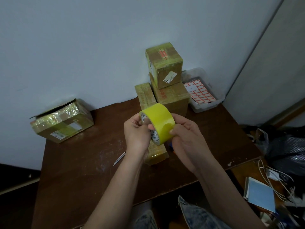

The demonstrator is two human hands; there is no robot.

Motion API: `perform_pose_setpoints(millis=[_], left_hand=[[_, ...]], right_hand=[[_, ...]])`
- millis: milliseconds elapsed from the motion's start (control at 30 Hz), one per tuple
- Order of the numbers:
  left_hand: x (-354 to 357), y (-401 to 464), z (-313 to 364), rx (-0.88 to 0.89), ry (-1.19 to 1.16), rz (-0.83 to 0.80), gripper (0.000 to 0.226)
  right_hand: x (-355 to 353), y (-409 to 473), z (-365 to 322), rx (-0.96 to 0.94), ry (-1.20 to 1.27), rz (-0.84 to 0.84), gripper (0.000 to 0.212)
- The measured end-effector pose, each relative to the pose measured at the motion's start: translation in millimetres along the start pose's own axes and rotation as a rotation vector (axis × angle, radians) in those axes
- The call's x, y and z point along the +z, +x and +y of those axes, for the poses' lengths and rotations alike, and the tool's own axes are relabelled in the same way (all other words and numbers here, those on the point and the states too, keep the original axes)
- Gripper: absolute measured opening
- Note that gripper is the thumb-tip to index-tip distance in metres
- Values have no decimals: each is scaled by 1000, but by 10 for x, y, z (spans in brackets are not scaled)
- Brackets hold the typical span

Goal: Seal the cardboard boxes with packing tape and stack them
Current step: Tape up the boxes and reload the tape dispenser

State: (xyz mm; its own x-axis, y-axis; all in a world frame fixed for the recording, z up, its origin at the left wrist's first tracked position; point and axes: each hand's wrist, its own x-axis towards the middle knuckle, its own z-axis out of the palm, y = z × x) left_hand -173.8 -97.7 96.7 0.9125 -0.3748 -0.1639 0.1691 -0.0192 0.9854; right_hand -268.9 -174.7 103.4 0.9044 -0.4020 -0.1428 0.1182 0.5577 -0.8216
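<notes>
Head view: pale blue wall behind a dark brown table (92,162) pushed into the corner. Both hands are raised over the table centre holding a yellow tape roll (159,123). Left hand (137,131) grips the roll's near rim, fingers curled, with fingertips inside the core. Right hand (184,138) holds the roll's outer face, thumb pressed on the yellow surface, other fingers curled underneath; cannot tell whether a tape end is lifted. Directly below the hands a small taped box (156,154) lies on the table, mostly hidden by the wrists. At 12 o'clock from the roll, against the wall, a stack: a small taped box with a white label (165,66) sits on a larger box (173,98), and a narrow box (145,96) stands touching the larger one's left side. At 9 to 10 o'clock, at the table's far left edge, a big box (62,121) lies with one flap open at its back. A clear plastic bin (206,96) at 1 o'clock holds a sheet of red-bordered stickers (199,93). Just left of the left wrist a thin white-tipped item (119,158), too small to identify. Off the table at 4 o'clock, white cables (277,184) and a blue notebook (260,194) on the floor clutter.
</notes>
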Motion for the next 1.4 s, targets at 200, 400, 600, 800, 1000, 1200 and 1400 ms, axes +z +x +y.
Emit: perform_pose_setpoints(millis=[200, 400, 600, 800, 1000, 1200, 1400], left_hand=[[7, 18, 15, 20, 4, 12, 36], [4, 6, 28, 56, 22, 2, 35], [43, -34, 57, 26, -13, -2, 35], [74, -56, 50, -53, -67, 20, 16], [78, -81, 65, -78, -99, 1, 25], [89, -90, 79, -68, -100, 1, 25], [90, -76, 64, -83, -85, 11, 15]], right_hand=[[7, -14, -28, -3, 47, -52, 43], [9, -50, -36, -13, 67, -76, 41], [-11, -71, 0, -92, -16, 20, 49], [-22, -78, -86, -76, -117, 24, 22], [-53, -79, -66, -67, -16, -12, 27], [-57, -46, -88, 20, 2, 54, 51], [-22, -70, -93, 21, 12, 85, 26]])
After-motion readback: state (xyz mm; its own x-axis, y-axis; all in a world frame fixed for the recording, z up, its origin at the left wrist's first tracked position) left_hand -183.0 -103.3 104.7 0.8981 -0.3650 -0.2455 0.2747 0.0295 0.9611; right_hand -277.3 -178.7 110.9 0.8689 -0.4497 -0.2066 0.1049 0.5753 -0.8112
